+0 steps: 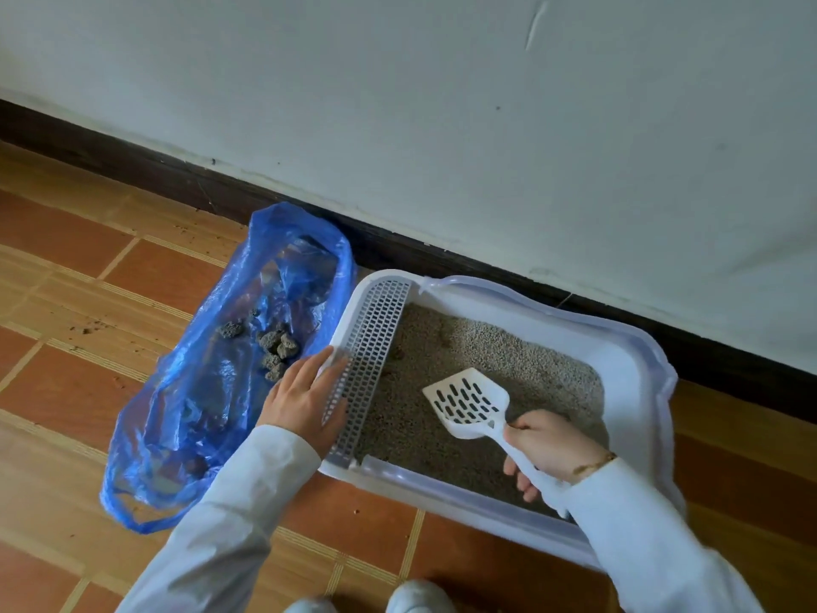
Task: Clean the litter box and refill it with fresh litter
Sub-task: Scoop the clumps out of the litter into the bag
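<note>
Terracotta floor tiles (168,276) run up to a dark skirting board (442,254) under a pale wall (442,104), and on them the white litter box (636,347) sits close to the skirting, right of centre. Grey litter (486,347) fills its tray, with a few darker clumps towards the far left part. A white slotted scoop (468,402) is held above the litter near the middle of the box, its blade pointing left and far, its handle running back into the right hand (552,442), whose fingers curl round the handle with the thumb on top. Most of the handle is hidden inside that grip and behind the sleeve. The right wrist wears a thin gold bracelet (592,464) at the cuff of a pale sleeve (641,524). The left hand (305,400) lies flat, fingers straight and together, pressing on the left rim of the box beside a white perforated grid (371,360) along that side; it grasps nothing. Just left of the box a blue plastic bag (185,413) lies open on the tiles, holding dark grey clumps (274,347). The near right corner of the box is covered by the right forearm. Two pale rounded shapes at the bottom edge are cut off and hard to identify.
</note>
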### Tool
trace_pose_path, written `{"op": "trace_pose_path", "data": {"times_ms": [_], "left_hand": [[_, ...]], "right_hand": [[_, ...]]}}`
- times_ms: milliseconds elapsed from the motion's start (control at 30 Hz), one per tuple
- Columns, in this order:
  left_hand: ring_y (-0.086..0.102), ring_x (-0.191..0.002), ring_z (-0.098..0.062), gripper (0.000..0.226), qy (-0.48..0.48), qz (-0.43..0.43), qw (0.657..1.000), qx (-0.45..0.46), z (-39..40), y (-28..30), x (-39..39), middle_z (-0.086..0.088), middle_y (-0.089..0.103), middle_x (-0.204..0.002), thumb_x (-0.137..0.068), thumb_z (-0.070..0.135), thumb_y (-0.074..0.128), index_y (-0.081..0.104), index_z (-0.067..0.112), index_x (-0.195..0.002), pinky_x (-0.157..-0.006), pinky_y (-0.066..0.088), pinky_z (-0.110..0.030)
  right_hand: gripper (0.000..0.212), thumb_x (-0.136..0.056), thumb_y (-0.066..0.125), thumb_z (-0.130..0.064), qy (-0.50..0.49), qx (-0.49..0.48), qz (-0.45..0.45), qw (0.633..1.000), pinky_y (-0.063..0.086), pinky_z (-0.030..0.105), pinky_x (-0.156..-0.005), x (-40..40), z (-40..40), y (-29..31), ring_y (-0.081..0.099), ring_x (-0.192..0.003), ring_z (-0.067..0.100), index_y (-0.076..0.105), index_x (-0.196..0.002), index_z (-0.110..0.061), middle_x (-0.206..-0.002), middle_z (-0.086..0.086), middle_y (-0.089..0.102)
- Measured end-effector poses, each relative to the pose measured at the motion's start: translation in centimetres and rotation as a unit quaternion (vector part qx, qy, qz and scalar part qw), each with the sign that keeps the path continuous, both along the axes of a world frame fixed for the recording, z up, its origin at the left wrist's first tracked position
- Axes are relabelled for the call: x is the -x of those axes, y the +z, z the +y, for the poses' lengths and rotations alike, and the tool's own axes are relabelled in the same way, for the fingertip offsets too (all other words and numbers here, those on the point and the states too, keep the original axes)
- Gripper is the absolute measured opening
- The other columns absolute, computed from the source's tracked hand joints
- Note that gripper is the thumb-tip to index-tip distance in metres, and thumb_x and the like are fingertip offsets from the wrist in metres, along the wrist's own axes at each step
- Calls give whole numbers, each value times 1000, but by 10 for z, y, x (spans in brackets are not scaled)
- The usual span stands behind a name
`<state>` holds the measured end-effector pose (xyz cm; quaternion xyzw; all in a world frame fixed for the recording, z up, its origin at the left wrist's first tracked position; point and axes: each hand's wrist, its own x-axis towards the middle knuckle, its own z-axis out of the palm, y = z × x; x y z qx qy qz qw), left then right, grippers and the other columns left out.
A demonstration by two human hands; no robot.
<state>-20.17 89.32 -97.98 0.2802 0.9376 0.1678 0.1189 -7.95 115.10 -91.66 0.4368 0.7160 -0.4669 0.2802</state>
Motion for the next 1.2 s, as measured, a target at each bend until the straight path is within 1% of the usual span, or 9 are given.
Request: {"op": "trace_pose_path", "data": {"times_ms": [200,333,400,500,633,733,800,967,1200], "left_hand": [[55,-113,-38,58,-3,-3,1000,-14,-1,-1,-1,-11,53,-133,-79,41,40,43,24,-135,-80,52,-59],[55,-112,-40,57,-7,4,1000,-24,-2,-2,-2,-13,52,-134,-81,40,41,42,23,-135,-81,51,-60],[56,-110,-41,58,-8,5,1000,-24,-2,-2,-3,-14,53,-133,-80,41,39,42,22,-134,-79,51,-60],[55,-112,-40,58,-7,3,1000,-24,-2,-1,-3,-13,53,-134,-81,43,38,43,22,-135,-80,51,-60],[55,-112,-40,57,-8,5,1000,-26,-2,-2,-4,-13,53,-134,-81,43,38,43,23,-134,-80,51,-60],[55,-112,-40,56,-7,8,1000,-25,-2,-1,-3,-12,53,-134,-81,43,37,43,24,-134,-79,51,-61],[55,-112,-39,55,-5,9,1000,-24,-1,0,-3,-11,54,-133,-81,43,38,45,24,-132,-78,51,-61],[57,-110,-39,53,-7,15,1000,-18,1,2,-1,-13,57,-128,-81,42,38,49,21,-128,-75,52,-60],[57,-110,-40,54,6,26,999,-19,1,8,-3,-14,59,-125,-81,40,37,57,16,-125,-81,51,-59]], "right_hand": [[29,-100,37,-19,-75,40,21,996,39,19,-34,33,-16,-13,45,-43,19,50,-120,-2,-73,15,55],[31,-101,36,-19,-126,60,26,990,36,16,-35,56,-20,-15,41,-46,18,47,-125,-4,-71,13,52],[29,-101,37,-21,-153,82,18,985,38,17,-36,65,-24,-16,42,-47,19,51,-117,-1,-69,13,51],[29,-100,39,-25,-187,98,8,977,40,17,-31,67,-30,-20,46,-37,20,53,-94,0,-64,14,49],[18,-100,40,-19,-180,115,51,976,47,23,-37,55,-20,-28,45,-49,19,48,-95,-4,-69,13,52],[11,-100,41,-16,-165,140,75,973,50,28,-45,40,-5,-25,48,-50,19,48,-103,-7,-69,13,55],[10,-100,41,-16,-151,153,95,972,48,27,-44,31,1,-21,48,-48,18,48,-103,-11,-68,12,55],[8,-100,41,-15,-100,76,143,982,42,26,-42,10,7,-9,45,-48,18,49,-99,-14,-67,10,55],[9,-100,41,-14,-99,61,154,981,38,24,-40,-3,10,0,44,-46,17,49,-101,-10,-66,10,55]]}}
